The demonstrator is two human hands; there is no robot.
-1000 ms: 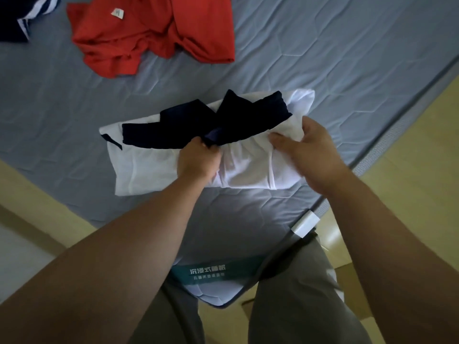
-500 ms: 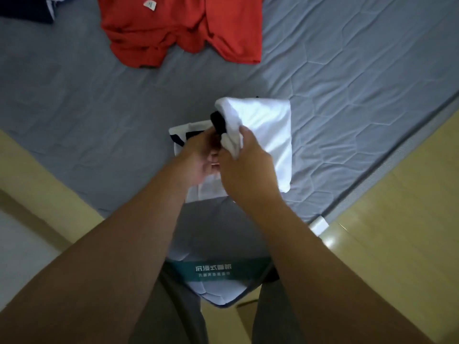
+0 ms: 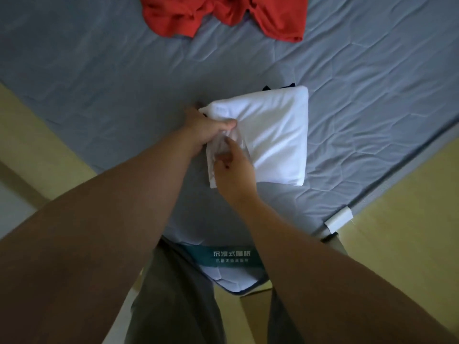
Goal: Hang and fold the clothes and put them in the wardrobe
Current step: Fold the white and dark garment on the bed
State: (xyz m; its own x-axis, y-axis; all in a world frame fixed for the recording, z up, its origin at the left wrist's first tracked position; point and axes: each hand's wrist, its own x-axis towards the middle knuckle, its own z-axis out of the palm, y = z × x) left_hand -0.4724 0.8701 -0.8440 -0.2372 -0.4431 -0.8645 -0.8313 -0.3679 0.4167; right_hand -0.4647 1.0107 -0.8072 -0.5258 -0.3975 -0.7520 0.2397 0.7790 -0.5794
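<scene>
Your left hand grips the folded white shirt by its left edge; your right hand pinches a loose layer. Shirt on grey mattress; red garment well apart.

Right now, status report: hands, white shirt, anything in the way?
Left hand grips left edge of the folded white shirt. Right hand pinches its near-left layers. Red garment lies apart on the mattress, not in the way.

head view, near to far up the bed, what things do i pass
teal mattress label → folded white garment → red garment. The left hand and right hand overlap the white garment's near-left edge, so they are left out of the order.
</scene>
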